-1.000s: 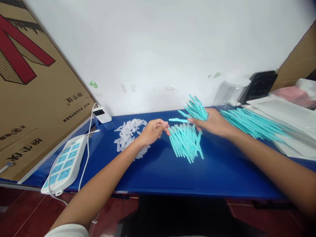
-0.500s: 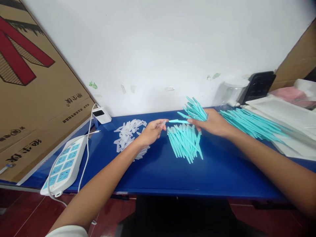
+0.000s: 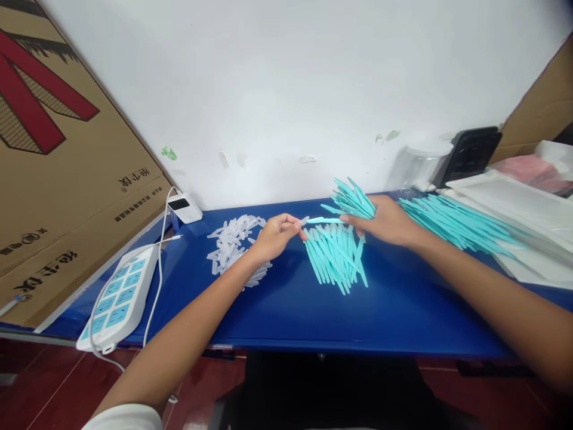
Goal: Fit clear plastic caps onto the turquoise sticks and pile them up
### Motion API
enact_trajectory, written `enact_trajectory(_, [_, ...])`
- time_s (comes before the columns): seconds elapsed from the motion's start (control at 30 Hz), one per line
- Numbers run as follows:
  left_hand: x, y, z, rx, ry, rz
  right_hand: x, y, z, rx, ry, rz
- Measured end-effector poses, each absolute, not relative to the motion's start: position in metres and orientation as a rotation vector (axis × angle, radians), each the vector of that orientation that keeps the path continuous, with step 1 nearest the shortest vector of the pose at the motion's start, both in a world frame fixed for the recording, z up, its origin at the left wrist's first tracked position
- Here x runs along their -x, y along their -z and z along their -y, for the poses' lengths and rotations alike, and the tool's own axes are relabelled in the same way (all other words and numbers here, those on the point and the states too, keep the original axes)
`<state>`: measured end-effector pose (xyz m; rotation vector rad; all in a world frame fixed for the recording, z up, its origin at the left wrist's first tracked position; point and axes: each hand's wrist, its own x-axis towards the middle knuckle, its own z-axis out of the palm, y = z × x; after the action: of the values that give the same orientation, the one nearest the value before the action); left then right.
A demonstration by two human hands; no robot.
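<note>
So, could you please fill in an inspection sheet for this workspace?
Surface: glossy blue table.
Work items: slim turquoise plastic sticks, piled centrally and at right; small translucent plastic pieces heaped at left.
Clutter: white power strip with blue sockets; white boxy device with dark screen; clear white-lidded jar.
Hands: left hand pinches one translucent piece by a stick's tip, contact unclear; right hand grips a bundle of turquoise sticks, including that stick.
Cables: white cables beside and across the strip, hanging over the edge.
Surroundings: white wall; brown printed cardboard box; red tiled floor.
</note>
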<state>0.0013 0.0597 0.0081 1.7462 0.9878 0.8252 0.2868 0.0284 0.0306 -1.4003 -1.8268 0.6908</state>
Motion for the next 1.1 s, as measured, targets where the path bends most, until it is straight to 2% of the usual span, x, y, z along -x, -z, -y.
enact_trajectory(0.27, [0.0,-0.008,-0.06,-1.737,-0.781,-0.969,-0.29,-0.032,-0.027,1.381,-0.663,1.834])
enact_trajectory(0.63, [-0.006,-0.007,-0.046,-1.849,-0.739,-0.842,-0.279,-0.03,-0.02,1.307,-0.839,1.855])
enact_trajectory(1.1, [-0.006,-0.013,-0.042,-1.87,-0.741,-0.865,-0.279,-0.032,-0.018,1.313,-0.821,1.883])
